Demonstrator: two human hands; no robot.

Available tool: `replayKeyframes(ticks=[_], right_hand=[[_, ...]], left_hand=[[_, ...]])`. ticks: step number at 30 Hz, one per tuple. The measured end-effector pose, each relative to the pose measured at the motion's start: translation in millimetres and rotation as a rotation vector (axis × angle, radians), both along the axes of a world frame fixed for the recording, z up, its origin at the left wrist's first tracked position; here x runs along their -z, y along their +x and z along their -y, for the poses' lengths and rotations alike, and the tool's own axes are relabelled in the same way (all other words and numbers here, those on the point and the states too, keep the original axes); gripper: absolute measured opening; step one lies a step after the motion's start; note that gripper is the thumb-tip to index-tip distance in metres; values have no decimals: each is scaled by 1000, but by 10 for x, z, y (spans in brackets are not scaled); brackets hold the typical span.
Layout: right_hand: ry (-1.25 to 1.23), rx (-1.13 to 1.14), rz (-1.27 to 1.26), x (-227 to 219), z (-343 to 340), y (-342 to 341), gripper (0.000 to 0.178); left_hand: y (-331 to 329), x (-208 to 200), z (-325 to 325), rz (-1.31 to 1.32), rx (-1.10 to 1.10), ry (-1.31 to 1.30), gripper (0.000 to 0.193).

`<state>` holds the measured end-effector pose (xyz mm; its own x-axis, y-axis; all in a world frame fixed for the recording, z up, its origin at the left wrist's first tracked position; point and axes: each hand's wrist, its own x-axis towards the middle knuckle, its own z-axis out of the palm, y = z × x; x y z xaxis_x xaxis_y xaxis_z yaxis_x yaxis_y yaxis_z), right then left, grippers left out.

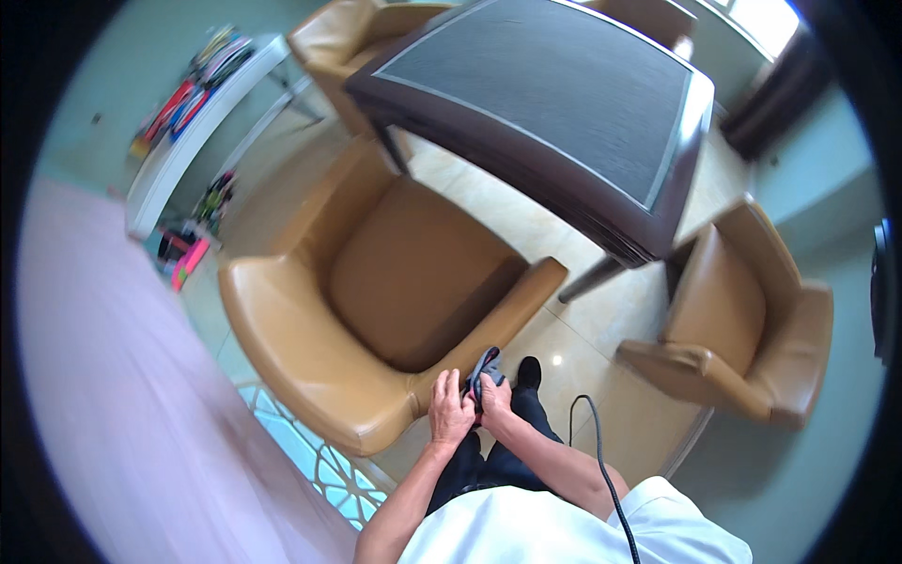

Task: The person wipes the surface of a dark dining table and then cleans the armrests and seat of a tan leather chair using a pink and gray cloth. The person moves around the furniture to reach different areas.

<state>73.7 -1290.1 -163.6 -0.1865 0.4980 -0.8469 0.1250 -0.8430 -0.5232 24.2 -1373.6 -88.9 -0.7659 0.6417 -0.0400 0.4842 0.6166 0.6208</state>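
My left hand (450,406) and my right hand (494,399) meet in front of me, both gripping a small grey cloth (485,367) with a bit of red showing between the fingers. The hands hover just beside the front right arm of a tan leather armchair (310,348). The cloth's upper end sticks up past my right fingers. Below the hands I see my dark trousers and one black shoe (529,371) on the pale tiled floor.
A dark square table (564,103) stands beyond the armchair. A second tan armchair (742,320) sits at the right, another at the top. A white shelf (202,117) with colourful items runs along the left wall. A black cable (601,461) hangs by my right arm.
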Motion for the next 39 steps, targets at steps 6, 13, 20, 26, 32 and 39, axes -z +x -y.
replayKeyframes(ticks=[6, 13, 20, 26, 32, 39], right_hand=[[-13, -412, -49, -345, 49, -66, 42], [-107, -703, -122, -398, 501, -280, 47], [326, -859, -172, -1133, 734, -379, 38], [1250, -1274, -278, -1896, 791, -551, 50], [1596, -1495, -394, -2145, 1003, -873, 54], [1730, -1578, -471, -2117, 1203, -1628, 68]], left_hand=[[87, -351, 111, -133, -185, 63, 53], [139, -846, 549, -355, -435, 236, 41], [-144, -1000, 1306, -407, -760, 230, 51], [-333, -623, 1419, -193, -803, 407, 52], [-381, -627, 1573, -8, -874, 677, 33], [-467, -747, 1663, 276, -1113, 757, 35]])
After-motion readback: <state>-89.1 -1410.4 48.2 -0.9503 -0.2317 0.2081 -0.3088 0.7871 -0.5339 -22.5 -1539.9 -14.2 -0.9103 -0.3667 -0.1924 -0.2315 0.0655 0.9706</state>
